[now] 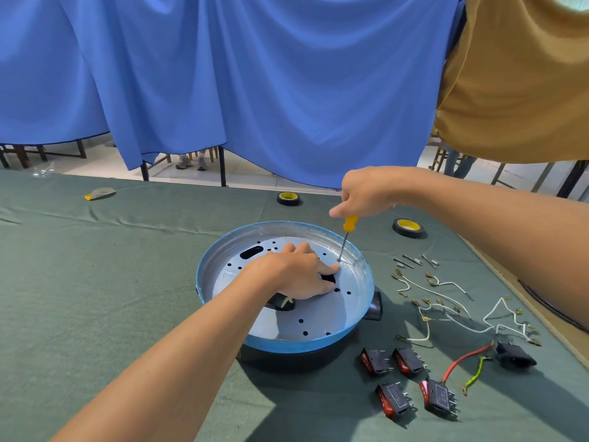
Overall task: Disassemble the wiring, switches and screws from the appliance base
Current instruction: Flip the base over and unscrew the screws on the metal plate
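The screwdriver (346, 236) meets base (287, 342) just beside left fingers (331, 268).

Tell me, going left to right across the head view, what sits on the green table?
Grey-and-yellow packet → appliance base → nearer black tape roll → black power socket. Overlapping items are left out.

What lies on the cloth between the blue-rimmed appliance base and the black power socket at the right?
Loose white wires with brass terminals lie there, between the appliance base and the power socket; the head view shows it.
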`<state>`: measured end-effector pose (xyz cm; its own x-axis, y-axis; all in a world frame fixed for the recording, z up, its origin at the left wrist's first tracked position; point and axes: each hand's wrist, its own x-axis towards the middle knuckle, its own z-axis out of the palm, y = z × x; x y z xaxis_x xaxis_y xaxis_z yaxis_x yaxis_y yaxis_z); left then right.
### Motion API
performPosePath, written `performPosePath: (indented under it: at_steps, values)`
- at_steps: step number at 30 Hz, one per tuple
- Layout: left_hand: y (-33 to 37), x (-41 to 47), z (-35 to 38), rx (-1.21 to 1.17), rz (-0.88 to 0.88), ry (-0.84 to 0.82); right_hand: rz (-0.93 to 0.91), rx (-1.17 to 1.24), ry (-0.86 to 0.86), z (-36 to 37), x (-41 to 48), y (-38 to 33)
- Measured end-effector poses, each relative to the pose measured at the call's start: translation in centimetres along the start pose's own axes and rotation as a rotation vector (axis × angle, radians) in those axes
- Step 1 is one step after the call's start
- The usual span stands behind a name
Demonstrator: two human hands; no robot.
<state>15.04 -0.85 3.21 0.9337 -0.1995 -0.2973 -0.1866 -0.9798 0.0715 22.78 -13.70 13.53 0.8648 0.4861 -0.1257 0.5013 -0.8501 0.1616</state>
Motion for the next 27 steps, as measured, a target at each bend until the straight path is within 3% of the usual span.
performPosePath:
  at_steps: [5,10,18,21,27]
  values:
    - [0.0,-0.1,0.0,-0.005,0.001,-0.004,-0.028,0.078,0.004,0.4,-0.2,0.3]
    - [0.1,-0.1,-0.1,-0.009,0.000,-0.011,0.006,0.118,0.122,1.5,-0.4,0.6]
    - [0.2,0.2,-0.3,0.005,-0.010,-0.011,-0.031,0.090,0.097,0.8,-0.7,1.1]
    - [0.5,0.3,-0.1,-0.026,-0.019,0.014,0.004,0.087,0.176,1.4,-0.3,1.1]
    - [1.4,0.6,0.4,-0.126,-0.082,0.126,-0.075,0.107,0.140,1.2,-0.6,1.0]
